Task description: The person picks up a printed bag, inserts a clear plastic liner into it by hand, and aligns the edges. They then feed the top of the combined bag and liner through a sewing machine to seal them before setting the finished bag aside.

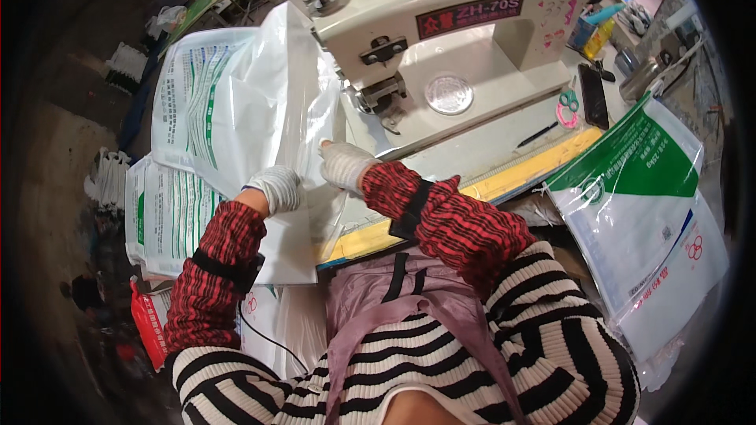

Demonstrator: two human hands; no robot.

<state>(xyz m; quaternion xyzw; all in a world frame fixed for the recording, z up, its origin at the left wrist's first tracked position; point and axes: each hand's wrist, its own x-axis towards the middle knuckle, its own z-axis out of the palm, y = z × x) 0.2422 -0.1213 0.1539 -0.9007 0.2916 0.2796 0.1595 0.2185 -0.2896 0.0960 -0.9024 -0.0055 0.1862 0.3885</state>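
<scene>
A white translucent plastic liner bag [293, 102] rises in folds left of a cream sewing machine [472, 0], its edge close to the needle area. Under it lies a white printed sack [185, 110] with green and blue markings. My left hand [277, 188], in a white glove, is closed on the liner's near part, its fingertips partly hidden. My right hand [344, 165], gloved with a bare fingertip showing, pinches the liner's right side just in front of the presser foot [382, 98].
More printed sacks [175, 216] are stacked at left; another green-and-white sack [642, 228] hangs over the right edge. Scissors [568, 109], a black pen [537, 134], a phone [593, 96] and a metal bottle [642, 79] lie right of the machine. A yellow strip [535, 160] lines the table's front.
</scene>
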